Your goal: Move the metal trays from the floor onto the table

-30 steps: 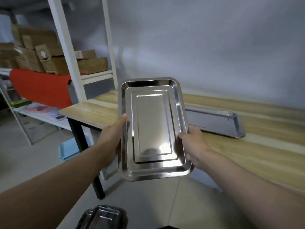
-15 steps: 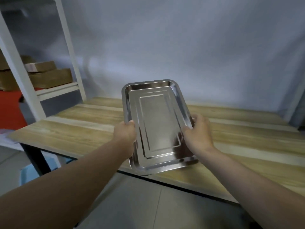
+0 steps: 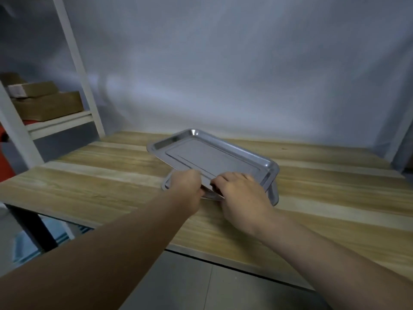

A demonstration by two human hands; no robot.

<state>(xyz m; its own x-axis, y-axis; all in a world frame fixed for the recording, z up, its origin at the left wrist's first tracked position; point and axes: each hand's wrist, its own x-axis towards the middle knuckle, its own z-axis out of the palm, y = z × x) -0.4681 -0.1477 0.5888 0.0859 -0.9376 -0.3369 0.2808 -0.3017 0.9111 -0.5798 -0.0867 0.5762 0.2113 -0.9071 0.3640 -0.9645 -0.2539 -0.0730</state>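
Note:
A shiny rectangular metal tray [image 3: 212, 156] lies nearly flat over the wooden table [image 3: 324, 193], skewed on top of another metal tray [image 3: 273, 193] whose rim shows at the lower left and right. My left hand [image 3: 186, 189] grips the upper tray's near edge on the left. My right hand [image 3: 241, 195] holds the same edge just to the right, fingers over the rim. The lower tray is mostly hidden under the upper one and my hands.
A white shelf frame [image 3: 73, 63] stands at the table's left end, with cardboard boxes [image 3: 47, 104] on its shelf. A pale curtain [image 3: 245, 74] hangs behind the table. A light blue object [image 3: 53, 238] lies on the floor under the left end.
The tray went from tilted upright over the table's front edge to low and almost flat on the other tray, farther in. Both hands shifted from its long sides to the near edge.

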